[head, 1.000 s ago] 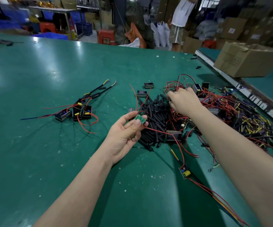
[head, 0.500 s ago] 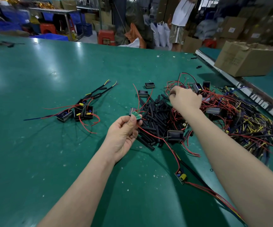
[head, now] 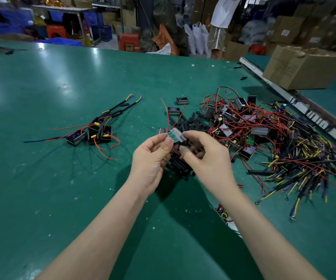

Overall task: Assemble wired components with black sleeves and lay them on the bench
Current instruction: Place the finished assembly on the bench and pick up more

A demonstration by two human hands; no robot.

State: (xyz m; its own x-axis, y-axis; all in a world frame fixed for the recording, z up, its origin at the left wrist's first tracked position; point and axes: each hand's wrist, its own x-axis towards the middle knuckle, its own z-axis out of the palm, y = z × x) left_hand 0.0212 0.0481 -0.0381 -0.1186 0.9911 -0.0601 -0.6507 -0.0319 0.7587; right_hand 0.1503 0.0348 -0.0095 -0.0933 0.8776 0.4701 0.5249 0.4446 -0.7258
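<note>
1. Green circuit board [head: 170, 134] with red wires [head: 168, 116] rising from it sits pinched in the fingers of my left hand [head: 150, 158], raised above the surface [head: 42, 178].
2. My right hand [head: 205, 156] has its grip closed on a black sleeve [head: 180, 136], which touches the board's right edge.
3. Just behind my hands lies a pile of loose black sleeves [head: 193, 123] on the surface.
4. Right of that pile spreads a tangle of red-wired boards and housings [head: 243, 122], then yellow-tipped dark wires [head: 304, 168].
5. Well to the left, finished sleeved components [head: 94, 133] lie together.
6. A cardboard box [head: 302, 67] stands at the far right.
</note>
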